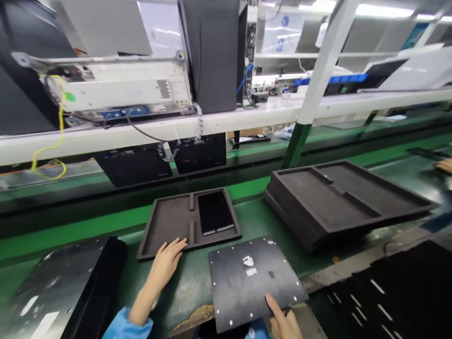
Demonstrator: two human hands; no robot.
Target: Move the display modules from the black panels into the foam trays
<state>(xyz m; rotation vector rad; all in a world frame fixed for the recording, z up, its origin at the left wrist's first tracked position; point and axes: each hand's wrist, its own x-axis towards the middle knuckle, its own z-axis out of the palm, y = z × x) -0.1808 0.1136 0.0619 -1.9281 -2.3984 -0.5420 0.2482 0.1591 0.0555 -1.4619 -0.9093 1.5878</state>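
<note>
My left hand (165,267) lies with fingers stretched out on the near edge of a dark foam tray (165,200). In the tray's right compartment sits a black, glossy-faced rectangular device (215,212); the left compartment is bare. My right hand (285,324) grips the near right edge of a flat dark panel (254,282), index finger on top and the other fingers partly hidden beneath. White dots run along the panel's border, and pale label-like patches mark its middle. It is tilted over the front edge of the green bench.
More foam trays (300,216) are stacked at the right. Dark panels (63,282) lie at the left, and black sheets with white strips (388,292) at the lower right. A white shelf (226,123) with equipment crosses above the bench. Another person's hand (444,165) shows at the far right.
</note>
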